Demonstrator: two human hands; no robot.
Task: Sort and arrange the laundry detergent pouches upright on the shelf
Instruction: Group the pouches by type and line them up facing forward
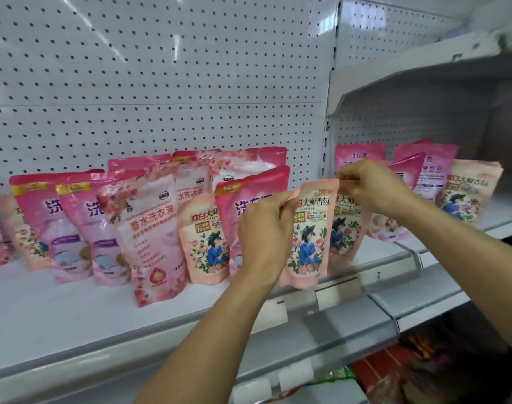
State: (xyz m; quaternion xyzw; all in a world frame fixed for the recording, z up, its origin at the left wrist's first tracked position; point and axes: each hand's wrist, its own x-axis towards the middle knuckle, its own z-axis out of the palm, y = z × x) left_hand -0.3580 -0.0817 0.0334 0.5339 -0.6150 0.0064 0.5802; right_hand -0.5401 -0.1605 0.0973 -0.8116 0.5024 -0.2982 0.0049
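Observation:
A peach floral pouch (308, 237) stands at the front edge of the white shelf (74, 304), right of centre. My left hand (263, 231) grips its top left corner and my right hand (365, 185) pinches its top right corner. A second matching peach pouch (346, 228) stands just behind it, partly hidden. Several pink detergent pouches (74, 225) stand upright to the left, and a rose-printed pouch (152, 234) leans forward among them. Another peach pouch (206, 243) stands beside my left hand.
More pink and peach pouches (467, 193) stand on the neighbouring shelf to the right. A white pegboard back wall (161, 83) rises behind. An upper shelf (438, 91) overhangs at right. Price-tag holders (330, 295) line the shelf front. Colourful packets (394, 371) lie on the shelf below.

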